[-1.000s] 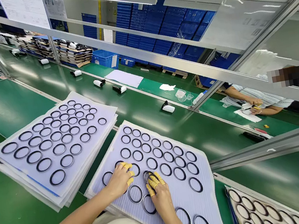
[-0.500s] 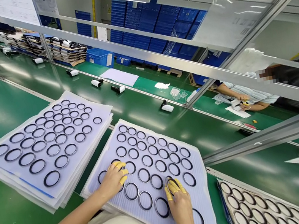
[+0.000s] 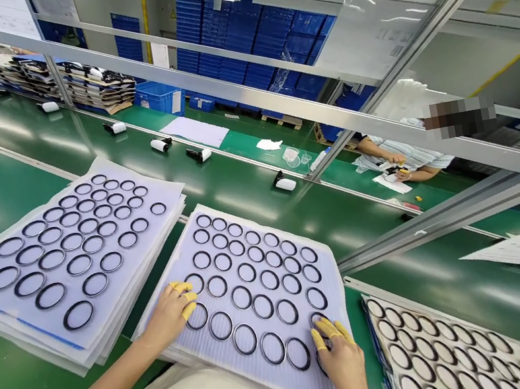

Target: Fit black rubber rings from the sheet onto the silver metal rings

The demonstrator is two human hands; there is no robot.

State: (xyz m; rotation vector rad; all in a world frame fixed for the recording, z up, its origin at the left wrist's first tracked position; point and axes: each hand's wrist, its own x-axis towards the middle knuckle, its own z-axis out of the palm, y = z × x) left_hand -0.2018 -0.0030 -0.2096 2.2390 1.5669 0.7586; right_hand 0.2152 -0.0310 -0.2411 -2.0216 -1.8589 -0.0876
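Note:
My left hand (image 3: 176, 310), with yellow covers on its fingertips, rests at the left side of a pale sheet (image 3: 177, 353) laid with rows of black rings (image 3: 245, 340). Its fingers are apart, close beside two rings at the left edge, and nothing shows in them. Toward the sheet's lower right corner, my right hand (image 3: 339, 351) has its yellow-covered fingers bent round the near rim of a black ring (image 3: 319, 319). Another ring is partly hidden under that hand.
A second stack of sheets with rings (image 3: 79, 315) lies at left. More rings fill a tray (image 3: 424, 367) at lower right. Beyond, black-and-white parts (image 3: 284, 181) sit along a green belt. Metal frame bars (image 3: 367, 229) cross at right; a co-worker (image 3: 413, 150) sits opposite.
The view has shifted a little. My right hand has moved right across the sheet, uncovering rings it had hidden. My left hand has drawn toward the left edge, away from the rings it covered.

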